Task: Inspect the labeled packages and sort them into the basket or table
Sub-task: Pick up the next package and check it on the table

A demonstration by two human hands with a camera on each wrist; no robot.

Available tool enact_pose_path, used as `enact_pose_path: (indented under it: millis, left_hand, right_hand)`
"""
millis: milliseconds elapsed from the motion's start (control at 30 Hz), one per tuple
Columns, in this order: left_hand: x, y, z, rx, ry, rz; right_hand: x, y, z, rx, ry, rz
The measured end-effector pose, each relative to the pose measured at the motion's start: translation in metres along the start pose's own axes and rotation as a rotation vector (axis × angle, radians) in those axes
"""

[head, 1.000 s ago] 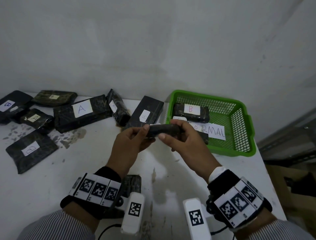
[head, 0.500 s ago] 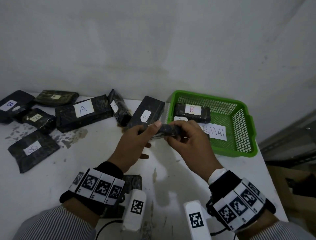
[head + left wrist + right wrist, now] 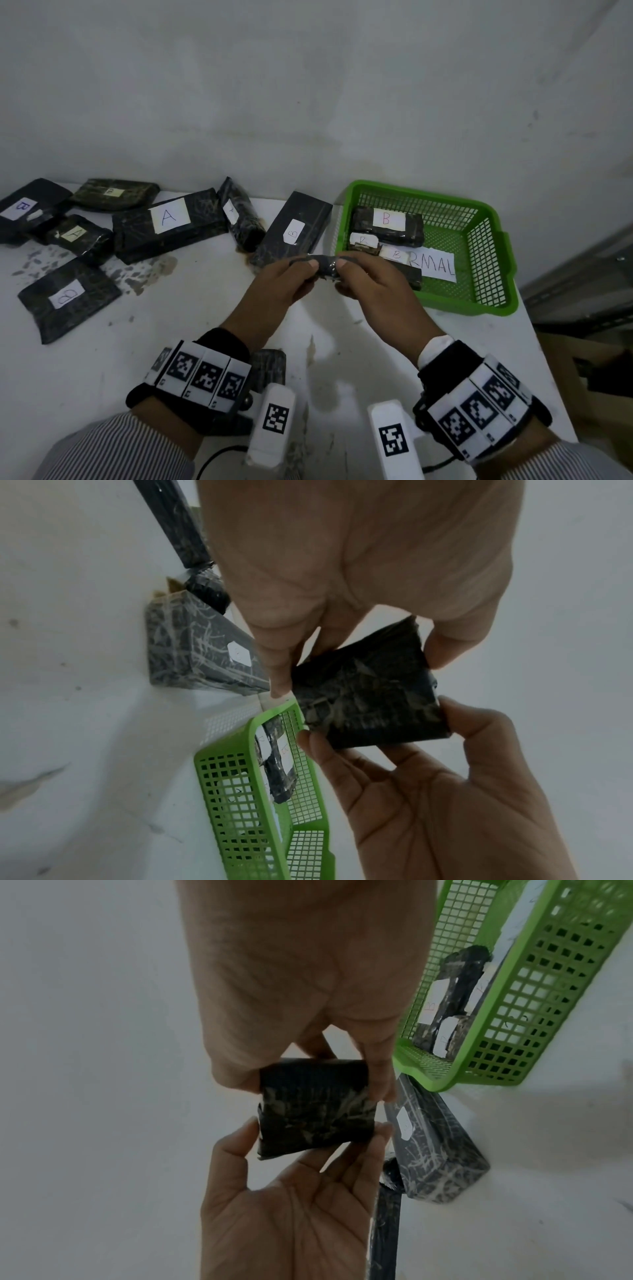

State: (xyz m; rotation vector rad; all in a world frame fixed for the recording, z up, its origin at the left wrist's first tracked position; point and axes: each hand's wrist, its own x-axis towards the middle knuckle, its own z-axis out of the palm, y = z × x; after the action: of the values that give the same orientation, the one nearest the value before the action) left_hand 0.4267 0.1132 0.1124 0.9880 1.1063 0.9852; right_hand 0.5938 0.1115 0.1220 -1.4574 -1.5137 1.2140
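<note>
I hold a small black wrapped package [image 3: 323, 269] in the air with both hands, just left of the green basket [image 3: 472, 306]. My left hand [image 3: 308, 274] pinches its left end and my right hand [image 3: 342, 277] pinches its right end. The wrist views show the package's underside [image 3: 369, 691] [image 3: 315, 1107], with no label on that face. The basket holds several black packages marked B [image 3: 387, 222] and a paper sheet reading "RMAL" [image 3: 435, 267].
Several black packages lie along the back of the white table [image 3: 171, 342]: a large one marked A [image 3: 168, 226], one marked B [image 3: 294, 233] beside the basket, another B [image 3: 68, 298] at the left front. A further package [image 3: 270, 366] lies under my left wrist. The table edge runs on the right.
Both hands have turned the small package between their fingertips. They stay at about the same spot in front of the basket's left side.
</note>
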Motion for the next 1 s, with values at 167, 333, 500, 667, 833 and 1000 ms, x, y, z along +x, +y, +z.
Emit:
enact_pose_path:
  millis: [167, 333, 500, 667, 833, 1000]
  left_hand:
    - [0.001, -0.005, -0.006, 0.148, -0.049, 0.074]
    - [0.003, -0.001, -0.010, -0.004, -0.027, -0.078]
    - [0.004, -0.003, -0.020, 0.090, 0.032, -0.188]
    - [0.005, -0.010, -0.020, 0.211, 0.080, 0.031]
    - [0.000, -0.002, -0.018, 0.228, 0.044, 0.162]
    - [0.002, 0.000, -0.015, 0.013, 0.007, -0.140]
  right_hand:
    - [0.000, 0.005, -0.005, 0.038, -0.006, 0.080]
    - [-0.005, 0.000, -0.013, 0.033, -0.038, 0.068]
    - [-0.010, 0.005, -0.018, 0.138, -0.203, 0.038]
    - [-0.004, 0.007, -0.015, 0.147, -0.127, 0.084]
    - [-0.002, 0.006, -0.015, 0.019, -0.074, 0.016]
    - [0.000, 0.008, -0.013, -0.080, -0.111, -0.089]
